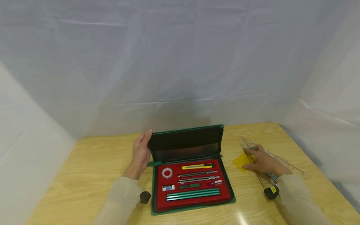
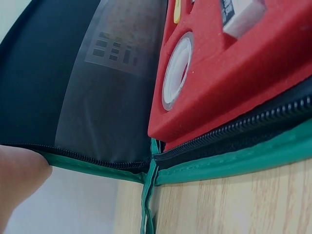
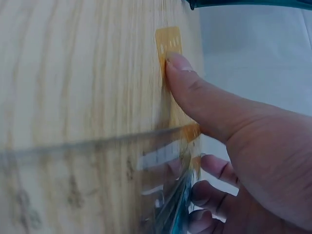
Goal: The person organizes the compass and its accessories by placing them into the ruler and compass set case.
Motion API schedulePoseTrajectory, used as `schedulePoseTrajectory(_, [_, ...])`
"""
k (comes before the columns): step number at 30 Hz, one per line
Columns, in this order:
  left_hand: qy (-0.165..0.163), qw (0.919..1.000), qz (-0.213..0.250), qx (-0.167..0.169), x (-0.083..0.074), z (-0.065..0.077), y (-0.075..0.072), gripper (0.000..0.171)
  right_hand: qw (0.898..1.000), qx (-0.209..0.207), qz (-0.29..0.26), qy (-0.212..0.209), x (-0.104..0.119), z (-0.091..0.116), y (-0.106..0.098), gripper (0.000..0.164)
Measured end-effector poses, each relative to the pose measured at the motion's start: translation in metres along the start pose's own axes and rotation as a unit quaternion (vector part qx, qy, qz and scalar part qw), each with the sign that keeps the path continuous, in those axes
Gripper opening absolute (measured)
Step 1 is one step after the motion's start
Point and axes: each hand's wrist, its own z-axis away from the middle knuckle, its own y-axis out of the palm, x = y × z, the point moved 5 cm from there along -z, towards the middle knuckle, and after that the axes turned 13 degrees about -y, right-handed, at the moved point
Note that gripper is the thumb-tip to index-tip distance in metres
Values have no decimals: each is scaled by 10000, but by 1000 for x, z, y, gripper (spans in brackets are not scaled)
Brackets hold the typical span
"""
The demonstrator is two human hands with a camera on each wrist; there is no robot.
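Note:
My left hand (image 1: 141,153) grips the upper left corner of the raised lid (image 1: 185,140) of a green zip case. In the left wrist view the thumb (image 2: 22,173) lies on the lid's zipped edge. Inside the case is a red tray (image 1: 182,204) with a yellow utility knife (image 1: 194,167), compasses (image 1: 197,179), green pencils (image 1: 193,194), an eraser (image 1: 168,187) and a white ring (image 1: 167,172). To the right, my right hand (image 1: 262,161) pinches a yellow plastic template (image 3: 168,39) among clear rulers (image 1: 262,178), thumb on the template, fingers curled behind. The exact finger contact is partly hidden.
Clear drawing pieces, including a long ruler edge (image 1: 289,162), spread right of the right hand. Everything stands on a wooden table (image 1: 84,187). White sheeting (image 1: 168,62) hangs behind and at both sides. A green strap (image 2: 148,200) hangs from the case's hinge.

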Motion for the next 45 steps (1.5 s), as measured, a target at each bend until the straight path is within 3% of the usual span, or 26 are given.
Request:
schedulePoseTrajectory(10, [-14,10000,-14,7,2,0,-1,21,9994,-302,112,-96,-7,-2,-3,63])
schedulePoseTrajectory(17, [14,10000,-12,58,4,-2,-2,22,9992,-343,39,200,-15,1,0,66])
schedulePoseTrajectory(22, [17,10000,14,85,6,-2,-1,19,9981,-608,-43,109,-19,7,-1,69])
schedulePoseTrajectory(30, [-32,10000,38,53,6,-3,0,21,9944,-977,-385,69,-16,19,-11,40])
schedulePoseTrajectory(36, [-16,9999,-27,95,3,-3,1,22,9930,-1123,-351,84,-14,22,-14,31])
schedulePoseTrajectory(45, [7,10000,-47,19,3,-3,0,21,9891,-1440,-92,-277,-4,29,-22,23])
